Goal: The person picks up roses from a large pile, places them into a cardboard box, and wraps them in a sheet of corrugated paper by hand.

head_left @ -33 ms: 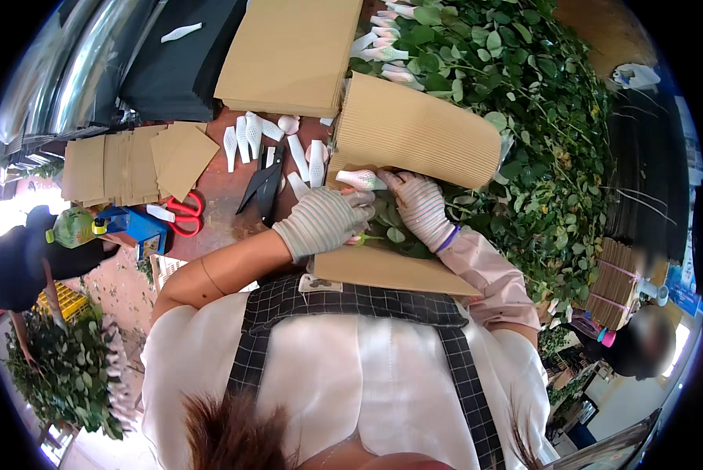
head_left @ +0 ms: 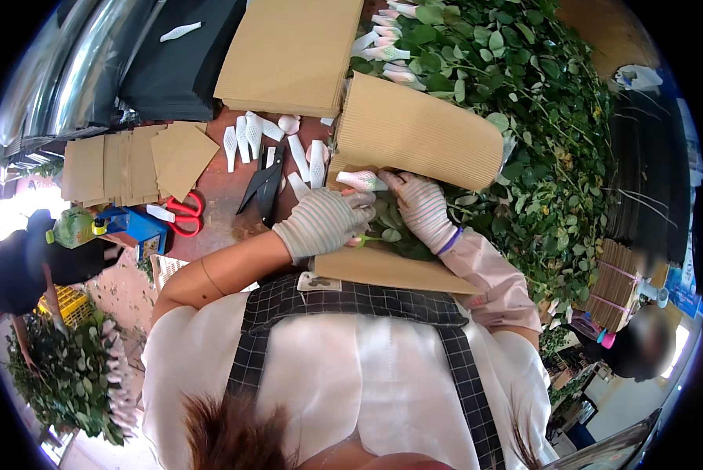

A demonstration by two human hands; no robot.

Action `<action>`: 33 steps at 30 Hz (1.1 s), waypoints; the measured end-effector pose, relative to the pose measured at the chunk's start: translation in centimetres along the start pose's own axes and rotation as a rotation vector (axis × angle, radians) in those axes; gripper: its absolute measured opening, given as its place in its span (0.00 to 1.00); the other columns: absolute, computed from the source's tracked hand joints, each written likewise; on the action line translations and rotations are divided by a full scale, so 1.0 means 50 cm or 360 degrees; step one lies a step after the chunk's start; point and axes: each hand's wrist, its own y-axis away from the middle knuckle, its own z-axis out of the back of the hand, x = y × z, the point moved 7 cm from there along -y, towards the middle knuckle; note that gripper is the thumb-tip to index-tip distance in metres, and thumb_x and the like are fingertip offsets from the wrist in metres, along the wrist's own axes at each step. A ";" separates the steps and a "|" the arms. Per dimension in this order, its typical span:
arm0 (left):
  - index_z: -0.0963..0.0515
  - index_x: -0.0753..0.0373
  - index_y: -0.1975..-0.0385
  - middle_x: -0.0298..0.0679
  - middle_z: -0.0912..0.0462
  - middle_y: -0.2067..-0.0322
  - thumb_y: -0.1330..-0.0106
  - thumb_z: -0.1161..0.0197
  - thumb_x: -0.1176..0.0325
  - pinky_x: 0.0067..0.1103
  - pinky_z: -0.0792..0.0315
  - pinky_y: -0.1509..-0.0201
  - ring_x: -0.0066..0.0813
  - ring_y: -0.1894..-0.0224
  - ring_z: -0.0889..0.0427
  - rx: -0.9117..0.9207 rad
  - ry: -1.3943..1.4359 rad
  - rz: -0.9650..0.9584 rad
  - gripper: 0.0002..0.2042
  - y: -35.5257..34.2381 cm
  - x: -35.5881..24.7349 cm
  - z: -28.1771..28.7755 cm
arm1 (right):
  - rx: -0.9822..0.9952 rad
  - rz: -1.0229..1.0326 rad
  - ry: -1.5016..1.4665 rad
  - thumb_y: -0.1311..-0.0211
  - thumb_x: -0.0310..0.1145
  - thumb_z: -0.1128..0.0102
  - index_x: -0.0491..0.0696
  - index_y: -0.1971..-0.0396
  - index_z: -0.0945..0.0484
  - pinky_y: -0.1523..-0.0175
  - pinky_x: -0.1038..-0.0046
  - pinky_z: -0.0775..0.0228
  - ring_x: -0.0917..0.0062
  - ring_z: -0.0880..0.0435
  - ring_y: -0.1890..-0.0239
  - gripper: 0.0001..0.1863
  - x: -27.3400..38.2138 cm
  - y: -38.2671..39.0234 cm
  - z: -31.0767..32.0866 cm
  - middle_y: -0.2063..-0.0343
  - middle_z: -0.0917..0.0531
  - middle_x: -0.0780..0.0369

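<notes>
My right hand, in a striped knit glove, pinches the neck of a rose bud in a white mesh sleeve. Just left of it, my left hand, gloved alike, is curled closed with its fingertips over green leaves; what its fingers hold is mostly hidden. A bit of pink shows by the left fingers. Between my hands and the checked apron stands a sheet of brown cardboard. Beyond the hands lies a roll of corrugated cardboard, partly under the netted bud.
Loose white mesh sleeves, a black cutting tool and red-handled scissors lie to the left. Cardboard stacks are at the back, with leafy rose stems at right. A co-worker bends over at far left.
</notes>
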 end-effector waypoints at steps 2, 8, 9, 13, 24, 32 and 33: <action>0.27 0.57 0.56 0.39 0.27 0.54 0.48 0.39 0.59 0.32 0.28 0.59 0.37 0.56 0.23 0.0155 0.0024 -0.0018 0.19 -0.004 -0.005 0.014 | 0.0032 0.0011 -0.0020 0.48 0.26 0.53 0.55 0.50 0.29 0.56 0.63 0.31 0.62 0.25 0.60 0.23 0.001 -0.002 0.000 0.63 0.23 0.58; 0.26 0.55 0.58 0.43 0.25 0.63 0.44 0.43 0.60 0.33 0.28 0.61 0.42 0.61 0.25 -0.0221 -0.0062 0.0418 0.15 -0.006 0.120 0.019 | 0.0147 0.0000 0.0035 0.48 0.28 0.53 0.55 0.47 0.31 0.54 0.62 0.33 0.62 0.26 0.58 0.24 -0.001 0.005 -0.007 0.62 0.24 0.57; 0.26 0.55 0.58 0.43 0.25 0.63 0.44 0.43 0.60 0.33 0.28 0.61 0.42 0.61 0.25 -0.0224 -0.0058 0.0423 0.15 -0.012 0.135 0.014 | 0.0137 -0.0005 0.0043 0.48 0.28 0.53 0.54 0.46 0.31 0.54 0.62 0.33 0.61 0.26 0.58 0.25 0.000 0.003 -0.006 0.64 0.24 0.57; 0.25 0.58 0.66 0.43 0.24 0.66 0.45 0.44 0.61 0.34 0.28 0.64 0.42 0.65 0.24 -0.0313 -0.0129 0.0308 0.10 -0.019 0.146 0.012 | 0.0274 -0.0041 0.0095 0.48 0.30 0.53 0.53 0.46 0.32 0.56 0.61 0.34 0.60 0.26 0.61 0.25 -0.001 0.002 -0.018 0.67 0.24 0.56; 0.23 0.63 0.66 0.44 0.21 0.71 0.48 0.36 0.67 0.28 0.27 0.66 0.39 0.70 0.21 -0.0959 0.0524 0.0505 0.11 0.112 0.167 0.162 | 0.0161 0.0157 0.0456 0.48 0.29 0.54 0.54 0.44 0.34 0.62 0.63 0.32 0.65 0.24 0.67 0.27 0.022 -0.005 -0.009 0.71 0.25 0.58; 0.26 0.56 0.55 0.40 0.32 0.47 0.54 0.36 0.55 0.36 0.44 0.38 0.42 0.43 0.36 -0.0319 -0.0076 -0.0058 0.24 -0.027 0.034 0.016 | 0.0685 0.0016 0.0187 0.47 0.32 0.48 0.49 0.53 0.28 0.51 0.61 0.34 0.63 0.25 0.57 0.19 0.049 -0.004 0.077 0.62 0.23 0.56; 0.26 0.55 0.55 0.40 0.32 0.47 0.56 0.35 0.56 0.36 0.45 0.38 0.42 0.42 0.37 -0.0274 -0.0026 -0.0043 0.25 -0.027 0.041 0.015 | 0.0638 0.0360 -0.0033 0.46 0.38 0.46 0.48 0.54 0.27 0.44 0.61 0.39 0.62 0.27 0.50 0.19 0.069 0.000 0.124 0.55 0.24 0.54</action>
